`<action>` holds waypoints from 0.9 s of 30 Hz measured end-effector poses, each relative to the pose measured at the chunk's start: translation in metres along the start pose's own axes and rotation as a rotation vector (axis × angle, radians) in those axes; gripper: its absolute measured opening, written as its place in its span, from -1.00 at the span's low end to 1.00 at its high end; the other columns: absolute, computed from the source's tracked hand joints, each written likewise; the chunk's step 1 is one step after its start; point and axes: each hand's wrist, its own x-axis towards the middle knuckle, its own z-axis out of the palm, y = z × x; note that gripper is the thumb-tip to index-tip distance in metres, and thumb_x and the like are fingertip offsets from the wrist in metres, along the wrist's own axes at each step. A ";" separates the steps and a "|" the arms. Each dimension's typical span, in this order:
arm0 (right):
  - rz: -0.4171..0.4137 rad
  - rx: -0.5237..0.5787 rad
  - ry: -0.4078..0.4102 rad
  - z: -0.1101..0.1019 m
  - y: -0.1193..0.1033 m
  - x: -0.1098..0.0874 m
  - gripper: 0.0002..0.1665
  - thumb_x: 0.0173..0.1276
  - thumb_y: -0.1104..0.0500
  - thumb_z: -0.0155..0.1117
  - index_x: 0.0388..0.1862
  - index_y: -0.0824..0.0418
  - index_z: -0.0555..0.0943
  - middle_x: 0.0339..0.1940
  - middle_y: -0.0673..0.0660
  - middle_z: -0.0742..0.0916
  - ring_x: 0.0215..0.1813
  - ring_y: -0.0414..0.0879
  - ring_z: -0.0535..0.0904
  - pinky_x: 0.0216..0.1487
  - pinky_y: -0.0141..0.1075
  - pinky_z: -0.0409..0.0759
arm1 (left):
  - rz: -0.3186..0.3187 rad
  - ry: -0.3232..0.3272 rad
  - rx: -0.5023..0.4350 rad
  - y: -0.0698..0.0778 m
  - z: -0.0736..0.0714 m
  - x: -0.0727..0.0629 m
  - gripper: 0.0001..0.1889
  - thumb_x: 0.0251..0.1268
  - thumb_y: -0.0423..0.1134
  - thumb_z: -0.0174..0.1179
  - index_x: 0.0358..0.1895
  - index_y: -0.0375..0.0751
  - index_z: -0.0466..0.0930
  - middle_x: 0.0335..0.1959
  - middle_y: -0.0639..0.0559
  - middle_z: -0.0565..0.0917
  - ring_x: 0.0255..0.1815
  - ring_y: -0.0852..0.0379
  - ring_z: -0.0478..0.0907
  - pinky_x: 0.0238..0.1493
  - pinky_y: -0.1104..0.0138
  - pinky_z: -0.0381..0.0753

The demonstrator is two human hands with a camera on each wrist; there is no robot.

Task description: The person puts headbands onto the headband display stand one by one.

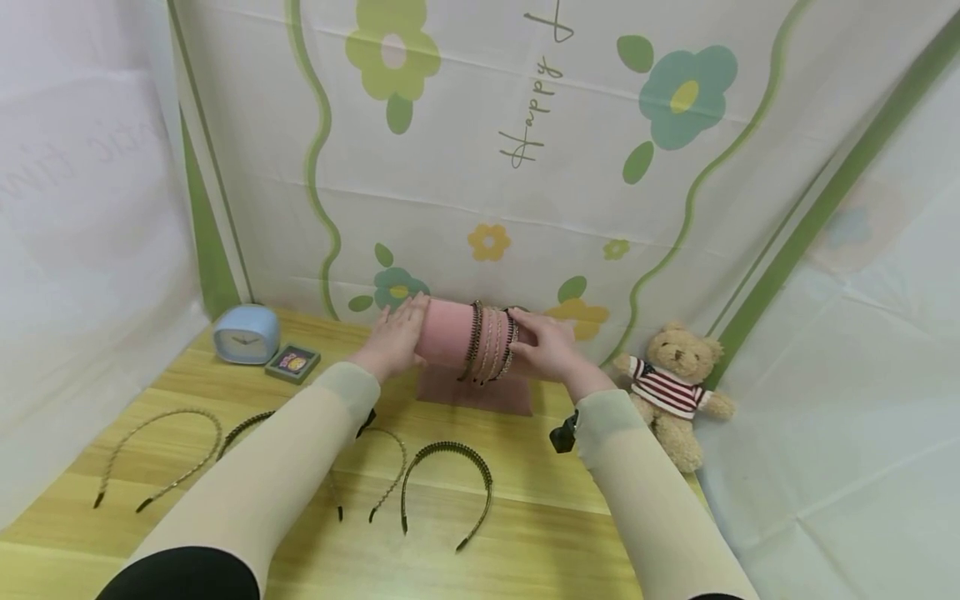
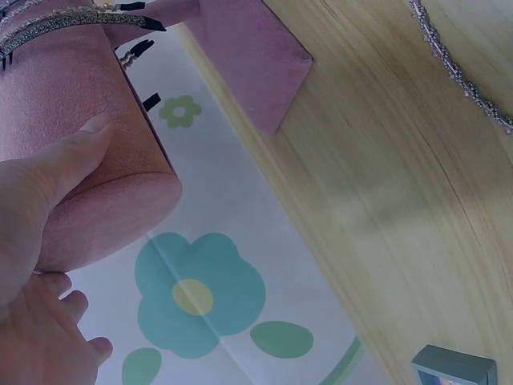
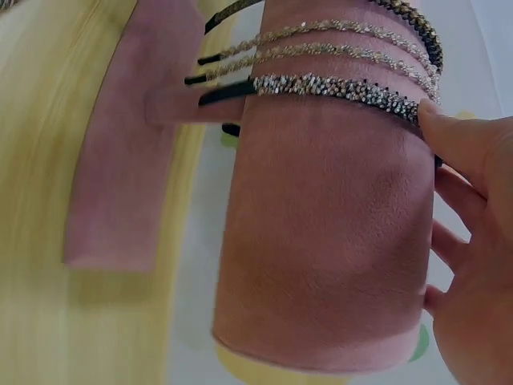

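Observation:
A pink headband display stand [image 1: 448, 329], a padded roll on a flat base, stands at the back of the table with several headbands round its middle. My left hand [image 1: 393, 337] holds the roll's left end; in the left wrist view the thumb [image 2: 76, 160] lies on its pink surface and the fingers reach round the end. My right hand [image 1: 555, 346] pinches the rightmost headband, a glittery beaded one [image 3: 337, 87], at the top of the roll. Beside it sit two thin braided headbands [image 3: 321, 50] and a dark beaded headband [image 3: 413, 20].
On the table in front lie a dark beaded headband [image 1: 450, 446] and thin braided headbands [image 1: 202, 412], some partly hidden by my left arm. A blue clock [image 1: 246, 335] and a small framed picture [image 1: 293, 363] stand back left. A teddy bear [image 1: 675, 392] sits at the right edge.

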 end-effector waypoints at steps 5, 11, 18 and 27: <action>0.079 0.217 0.045 0.004 0.006 -0.004 -0.25 0.38 0.02 0.34 0.52 -0.03 0.33 0.45 0.15 0.44 0.42 0.11 0.31 0.46 0.00 0.16 | 0.000 -0.003 -0.002 0.000 0.000 -0.001 0.24 0.04 -0.17 0.53 0.59 -0.26 -0.30 0.60 -0.22 -0.15 0.58 -0.18 -0.19 0.49 -0.17 -0.26; 0.148 0.666 0.187 0.006 0.001 -0.017 -0.29 0.39 0.13 0.33 0.47 0.20 0.35 0.39 0.23 0.48 0.39 0.08 0.37 0.42 -0.08 0.29 | -0.002 -0.006 0.000 0.001 -0.001 -0.001 0.22 0.06 -0.17 0.52 0.58 -0.28 -0.28 0.60 -0.22 -0.17 0.58 -0.18 -0.19 0.49 -0.17 -0.26; 0.111 0.735 0.446 0.014 -0.040 -0.057 -0.55 0.37 0.28 0.33 0.15 0.48 0.50 0.13 0.34 0.58 0.14 0.15 0.51 0.23 -0.09 0.48 | -0.008 -0.015 0.003 0.002 -0.001 0.000 0.24 0.07 -0.17 0.51 0.59 -0.26 -0.34 0.61 -0.19 -0.20 0.58 -0.16 -0.21 0.49 -0.14 -0.30; 0.162 0.560 0.261 0.090 -0.037 -0.080 -0.89 0.27 0.28 0.40 -0.24 0.23 0.65 -0.28 0.04 0.69 -0.20 -0.07 0.58 -0.12 -0.20 0.62 | -0.007 -0.003 -0.025 0.000 -0.001 0.000 0.25 0.03 -0.18 0.53 0.59 -0.26 -0.31 0.61 -0.18 -0.18 0.58 -0.16 -0.21 0.49 -0.13 -0.34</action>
